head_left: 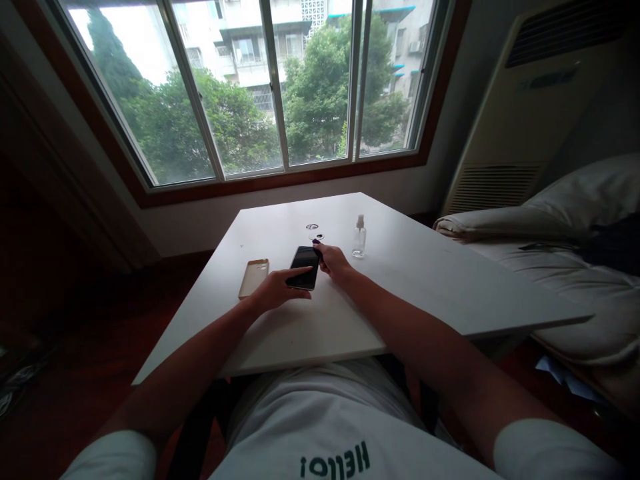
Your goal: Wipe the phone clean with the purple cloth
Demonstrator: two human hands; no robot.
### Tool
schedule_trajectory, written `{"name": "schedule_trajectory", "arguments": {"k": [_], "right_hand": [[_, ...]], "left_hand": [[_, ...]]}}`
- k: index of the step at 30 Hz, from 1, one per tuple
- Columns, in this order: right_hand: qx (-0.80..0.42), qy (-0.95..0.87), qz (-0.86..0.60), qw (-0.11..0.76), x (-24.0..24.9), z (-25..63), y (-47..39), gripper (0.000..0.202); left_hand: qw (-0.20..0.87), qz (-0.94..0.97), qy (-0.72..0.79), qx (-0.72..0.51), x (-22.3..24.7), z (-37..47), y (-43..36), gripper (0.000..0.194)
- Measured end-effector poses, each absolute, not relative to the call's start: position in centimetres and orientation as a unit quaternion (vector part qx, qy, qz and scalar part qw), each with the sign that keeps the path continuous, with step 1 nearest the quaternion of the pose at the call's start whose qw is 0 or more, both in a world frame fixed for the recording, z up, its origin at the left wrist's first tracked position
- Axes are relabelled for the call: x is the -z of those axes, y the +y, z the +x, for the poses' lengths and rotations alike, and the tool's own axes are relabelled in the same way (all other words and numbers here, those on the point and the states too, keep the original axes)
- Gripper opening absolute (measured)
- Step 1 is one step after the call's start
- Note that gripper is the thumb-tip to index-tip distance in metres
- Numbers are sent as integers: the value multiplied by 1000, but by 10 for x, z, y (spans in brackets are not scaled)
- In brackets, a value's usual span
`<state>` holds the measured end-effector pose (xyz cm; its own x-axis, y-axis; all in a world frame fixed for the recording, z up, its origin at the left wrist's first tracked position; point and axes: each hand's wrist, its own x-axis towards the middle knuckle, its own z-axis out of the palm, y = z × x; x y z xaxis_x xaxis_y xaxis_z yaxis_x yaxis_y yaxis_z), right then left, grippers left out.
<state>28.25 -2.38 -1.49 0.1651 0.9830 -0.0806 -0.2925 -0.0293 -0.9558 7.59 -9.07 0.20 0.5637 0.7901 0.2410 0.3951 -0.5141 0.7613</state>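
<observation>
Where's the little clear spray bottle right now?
In the head view, the bottle stands on the white table, just right of the right hand.

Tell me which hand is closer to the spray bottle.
Right. The right hand is left of the bottle; the left hand is farther left, reaching over the phone.

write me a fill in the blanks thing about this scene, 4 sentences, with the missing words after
The tan phone case lies to the ____ of the phone, as the person sees it.
A finger of the left hand lies over the phone's dark, glossy ____.
The tabletop is coloured ____.
The printed word on the shirt reads ____.

Missing words: left; screen; white; HELLO
</observation>
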Motion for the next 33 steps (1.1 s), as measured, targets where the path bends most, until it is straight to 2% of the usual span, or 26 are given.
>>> {"name": "schedule_trajectory", "arguments": {"k": [13,21,23,26,28,33], "right_hand": [[-540,-370,-480,583,17,282,-23,28],[-538,-371,-481,585,16,282,-25,27],[-533,-370,-479,591,15,282,-25,27],[-525,-368,-476,602,13,282,-25,23],[-521,-367,-476,605,12,282,-25,22],[-523,-372,-482,597,12,281,-26,27]], "left_hand": [[364,805,348,-315,-4,76,-92,72],[405,789,345,-308,2,77,-87,80],[389,798,342,-307,2,78,-88,88],[345,809,338,-335,3,79,-88,116],[335,803,353,-344,5,78,-87,127],[333,792,385,-338,7,77,-84,126]]}}
